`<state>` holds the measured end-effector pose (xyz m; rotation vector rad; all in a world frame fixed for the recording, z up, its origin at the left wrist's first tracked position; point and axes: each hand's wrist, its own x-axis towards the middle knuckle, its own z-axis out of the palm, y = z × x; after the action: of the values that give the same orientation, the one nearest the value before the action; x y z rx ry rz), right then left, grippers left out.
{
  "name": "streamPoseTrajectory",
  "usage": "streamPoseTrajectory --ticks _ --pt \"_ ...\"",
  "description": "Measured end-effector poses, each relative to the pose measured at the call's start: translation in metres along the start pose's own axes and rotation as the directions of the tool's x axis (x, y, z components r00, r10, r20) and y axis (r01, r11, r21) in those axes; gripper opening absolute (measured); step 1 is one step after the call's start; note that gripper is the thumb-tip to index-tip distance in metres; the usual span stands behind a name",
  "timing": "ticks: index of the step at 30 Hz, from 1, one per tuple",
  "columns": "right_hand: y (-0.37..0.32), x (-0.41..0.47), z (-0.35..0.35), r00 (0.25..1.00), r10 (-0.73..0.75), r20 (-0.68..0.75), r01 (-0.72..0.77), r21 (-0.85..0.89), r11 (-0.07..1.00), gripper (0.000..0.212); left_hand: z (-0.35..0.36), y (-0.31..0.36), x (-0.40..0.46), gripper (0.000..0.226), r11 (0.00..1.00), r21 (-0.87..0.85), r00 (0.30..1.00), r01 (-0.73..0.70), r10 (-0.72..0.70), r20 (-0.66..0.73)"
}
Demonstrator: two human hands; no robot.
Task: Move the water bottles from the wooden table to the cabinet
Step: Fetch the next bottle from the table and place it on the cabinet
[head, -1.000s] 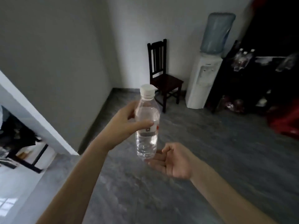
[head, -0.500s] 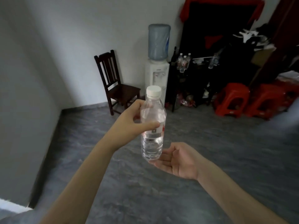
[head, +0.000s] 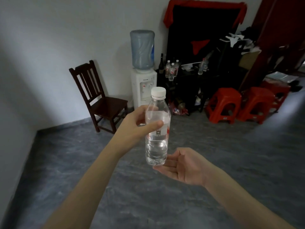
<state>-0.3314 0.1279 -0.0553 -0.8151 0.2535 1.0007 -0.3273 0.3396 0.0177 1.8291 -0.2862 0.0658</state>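
A clear water bottle point(head: 156, 142) with a white cap and a red-and-white label stands upright in mid-air at the centre of the head view. My left hand point(head: 137, 128) grips it around the middle. My right hand point(head: 183, 166) is cupped palm-up just under and right of the bottle's base, holding nothing. Against the far wall stands a dark cabinet point(head: 189, 80); several water bottles point(head: 171, 70) stand on its top at the left end, and one more bottle point(head: 200, 68) stands further right.
A white water dispenser point(head: 143, 86) with a blue jug stands left of the cabinet. A dark wooden chair point(head: 97, 98) is further left by the wall. Red plastic stools point(head: 222, 104) stand on the grey floor at the right. Red cloth and clutter top the cabinet.
The view has swung right and moved nearer the cabinet, bringing the stools and cabinet into sight. Both hands keep the same pose around the bottle.
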Motion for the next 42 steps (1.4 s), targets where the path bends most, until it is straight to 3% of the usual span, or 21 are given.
streamPoseTrajectory --ticks 14,22,31,42 --pt "-0.181 0.094 -0.061 1.000 -0.015 0.013 0.015 0.009 1.000 0.047 0.024 -0.032 0.210 0.054 0.998 0.052 1.000 -0.024 0.023 0.015" --pt "-0.272 0.172 -0.072 0.997 -0.063 -0.034 0.065 0.052 0.997 0.048 0.000 -0.063 0.335 0.054 0.999 0.039 0.998 -0.018 0.016 0.056" --pt "-0.407 0.275 -0.075 0.990 -0.071 -0.125 0.067 -0.034 0.997 0.052 -0.052 -0.105 0.497 0.059 0.999 -0.038 0.992 -0.019 0.024 0.123" --pt "-0.508 0.359 -0.120 0.981 -0.019 -0.192 0.035 0.079 0.996 0.054 -0.051 -0.165 0.644 0.054 0.999 0.000 0.976 0.039 -0.038 0.216"
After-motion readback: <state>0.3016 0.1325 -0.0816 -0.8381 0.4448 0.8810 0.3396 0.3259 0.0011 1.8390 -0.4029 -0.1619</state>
